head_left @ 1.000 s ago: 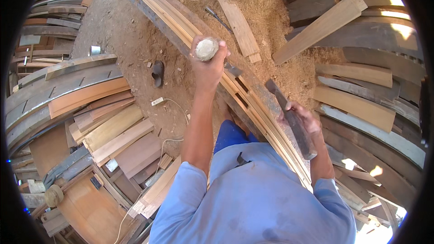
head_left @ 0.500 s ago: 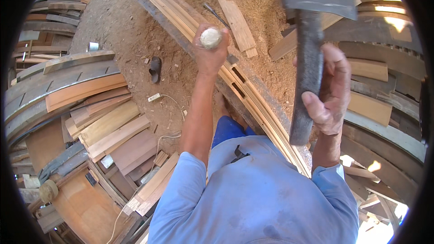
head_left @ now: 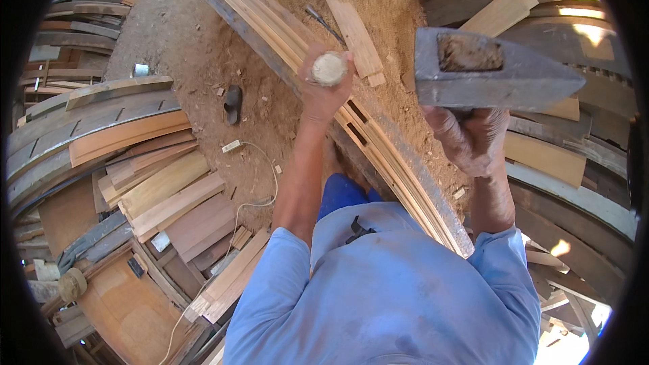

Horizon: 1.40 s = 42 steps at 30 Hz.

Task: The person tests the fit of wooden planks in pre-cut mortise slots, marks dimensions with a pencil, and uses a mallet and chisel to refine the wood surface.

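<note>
My left hand is wrapped round an upright chisel, whose pale round handle end faces up; its blade is hidden beneath the fist. It stands over long, narrow wooden pieces laid side by side on a worn beam. Just nearer than this hand, two dark rectangular slots are cut into the wood. To the right, my right hand grips a hammer raised close to the camera. Its grey steel head has one wedge-shaped end, and the handle is mostly hidden behind it.
Beyond the beam lie a loose board and a thin dark tool on sawdust. Stacked timber fills the left, and more planks the right. A sandal and a white cord lie on the ground.
The hammer has tipped, so its head now faces the camera lower down and its handle is foreshortened. My left hand has shifted slightly right with the chisel, and the blade is no longer visible.
</note>
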{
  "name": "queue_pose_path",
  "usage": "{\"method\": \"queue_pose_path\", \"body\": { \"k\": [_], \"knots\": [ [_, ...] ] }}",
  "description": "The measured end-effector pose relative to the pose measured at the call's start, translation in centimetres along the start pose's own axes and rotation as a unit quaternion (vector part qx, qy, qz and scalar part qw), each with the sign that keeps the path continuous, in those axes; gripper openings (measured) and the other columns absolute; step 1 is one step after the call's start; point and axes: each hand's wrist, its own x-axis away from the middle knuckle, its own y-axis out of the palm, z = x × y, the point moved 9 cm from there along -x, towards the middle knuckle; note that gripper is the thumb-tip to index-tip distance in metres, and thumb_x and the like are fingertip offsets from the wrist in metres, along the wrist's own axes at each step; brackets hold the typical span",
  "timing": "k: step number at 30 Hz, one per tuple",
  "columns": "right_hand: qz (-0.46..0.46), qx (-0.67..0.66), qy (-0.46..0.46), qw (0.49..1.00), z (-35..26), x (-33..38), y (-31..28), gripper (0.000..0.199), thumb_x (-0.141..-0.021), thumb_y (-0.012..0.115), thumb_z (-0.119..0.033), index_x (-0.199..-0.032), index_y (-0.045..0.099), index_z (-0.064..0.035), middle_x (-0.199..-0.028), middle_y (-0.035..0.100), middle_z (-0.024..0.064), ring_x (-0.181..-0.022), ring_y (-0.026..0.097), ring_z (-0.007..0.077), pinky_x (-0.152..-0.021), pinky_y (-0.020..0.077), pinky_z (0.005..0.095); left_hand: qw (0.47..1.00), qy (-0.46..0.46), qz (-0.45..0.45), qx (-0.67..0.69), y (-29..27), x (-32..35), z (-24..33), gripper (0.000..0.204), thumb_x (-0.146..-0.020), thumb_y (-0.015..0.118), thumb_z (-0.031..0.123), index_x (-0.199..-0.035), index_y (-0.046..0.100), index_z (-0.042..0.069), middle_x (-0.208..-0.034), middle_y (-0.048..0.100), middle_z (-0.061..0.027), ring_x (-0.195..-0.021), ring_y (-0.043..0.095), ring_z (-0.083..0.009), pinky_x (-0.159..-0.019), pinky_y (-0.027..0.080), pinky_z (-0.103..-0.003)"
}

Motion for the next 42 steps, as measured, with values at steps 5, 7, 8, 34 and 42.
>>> {"method": "queue_pose_path", "body": {
  "k": [5, 7, 8, 34, 42],
  "knots": [
    [0.011, 0.000, -0.038, 0.999, -0.6, -0.1, -0.3, 0.027, -0.092, 0.073, -0.005, -0.118, 0.065, -0.0004, -0.104, 0.071, 0.0080, -0.091, 0.065, 0.0142, -0.079, 0.0547, 0.0292, 0.999, 0.000, 0.014, -0.029, -0.9, -0.9, 0.3, 0.022, -0.086, 0.078, 0.008, -0.089, 0.056, 0.005, -0.075, 0.057, -0.0031, -0.069, 0.053, -0.0100, -0.062, 0.046, -0.027],
    [0.018, -0.019, -0.023, 0.999, -0.4, -0.3, -0.5, 0.028, -0.092, 0.074, -0.007, -0.116, 0.064, -0.0002, -0.103, 0.071, 0.0080, -0.090, 0.065, 0.0138, -0.079, 0.0539, 0.0292, 0.999, -0.003, 0.001, -0.033, -0.9, -1.0, -0.1, 0.021, -0.088, 0.075, 0.006, -0.091, 0.055, 0.005, -0.075, 0.057, -0.0020, -0.068, 0.055, -0.0096, -0.061, 0.046, -0.027],
    [0.027, -0.026, -0.020, 0.999, -0.5, -0.4, -0.5, 0.027, -0.091, 0.074, -0.008, -0.115, 0.064, -0.0002, -0.102, 0.070, 0.0076, -0.089, 0.064, 0.0132, -0.079, 0.0531, 0.0290, 0.999, -0.008, -0.009, -0.030, -0.7, -0.5, -1.2, 0.020, -0.091, 0.073, 0.004, -0.092, 0.053, 0.005, -0.075, 0.057, -0.0012, -0.067, 0.057, -0.0094, -0.061, 0.047, -0.026],
    [0.030, -0.048, -0.054, 0.997, -0.1, -0.6, -1.2, 0.035, -0.091, 0.073, -0.004, -0.124, 0.060, 0.0000, -0.107, 0.071, 0.0109, -0.098, 0.068, 0.0162, -0.084, 0.0565, 0.0322, 0.999, -0.013, -0.020, -0.025, 0.3, -0.2, -2.0, 0.019, -0.092, 0.070, 0.001, -0.093, 0.052, 0.005, -0.074, 0.056, 0.0003, -0.063, 0.058, -0.0075, -0.056, 0.047, -0.025],
    [0.002, -0.014, 0.015, 1.000, 0.6, -1.1, -0.3, 0.031, -0.089, 0.074, -0.005, -0.117, 0.062, 0.0019, -0.101, 0.070, 0.0097, -0.088, 0.068, 0.0182, -0.076, 0.0564, 0.0328, 0.999, -0.004, -0.015, -0.042, 0.6, 0.0, -0.2, 0.023, -0.086, 0.078, 0.009, -0.090, 0.055, 0.005, -0.075, 0.055, -0.0043, -0.069, 0.053, -0.0114, -0.063, 0.046, -0.027]
  ]
}}
